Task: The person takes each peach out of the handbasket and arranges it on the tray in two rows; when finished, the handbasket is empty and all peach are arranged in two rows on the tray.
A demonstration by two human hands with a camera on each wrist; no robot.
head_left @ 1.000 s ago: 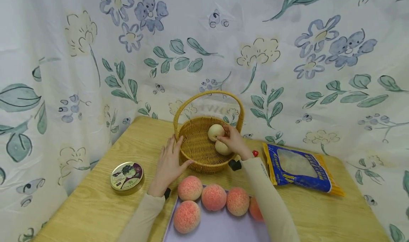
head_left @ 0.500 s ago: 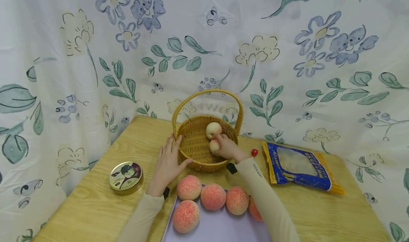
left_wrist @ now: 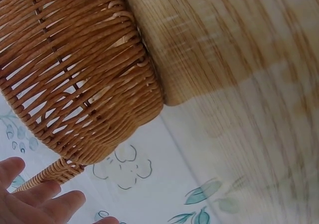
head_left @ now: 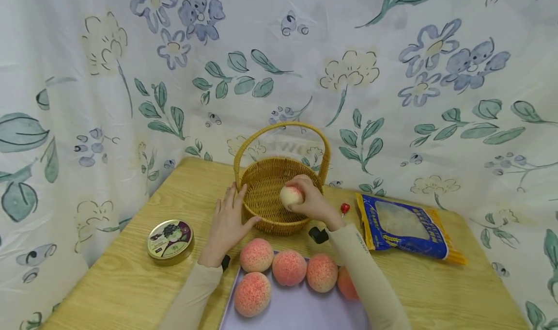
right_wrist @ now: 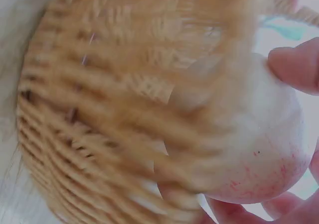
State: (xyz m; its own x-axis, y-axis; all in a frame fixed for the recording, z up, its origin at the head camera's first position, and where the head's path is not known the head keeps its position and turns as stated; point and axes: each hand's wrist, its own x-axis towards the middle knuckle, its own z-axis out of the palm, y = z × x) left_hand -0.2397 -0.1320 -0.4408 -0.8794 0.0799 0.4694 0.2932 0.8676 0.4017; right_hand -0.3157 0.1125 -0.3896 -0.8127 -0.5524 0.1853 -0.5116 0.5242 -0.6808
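Note:
A wicker basket (head_left: 266,189) with a tall arched handle stands on the table; its weave also fills much of the left wrist view. Inside it, toward the right, my right hand (head_left: 311,199) holds a pale peach (head_left: 289,197) with a pink blush. In the right wrist view, the thumb and fingers wrap round this peach (right_wrist: 264,144) just beyond the basket rim. A second peach in the basket is mostly hidden behind the hand. My left hand (head_left: 227,223) rests against the basket's left side, fingers extended, near the foot of the handle.
A lilac tray (head_left: 305,315) at the front bears several pink peaches (head_left: 289,268). A round tin (head_left: 170,242) sits at left. To the right lie a blue-and-yellow packet (head_left: 405,228) and a small red wrapped candy (head_left: 345,208). A floral curtain (head_left: 279,54) hangs behind.
My right hand has taken a firmer grip on the lower peach and shifted it slightly left and up within the basket. The left hand has stayed at the basket's side.

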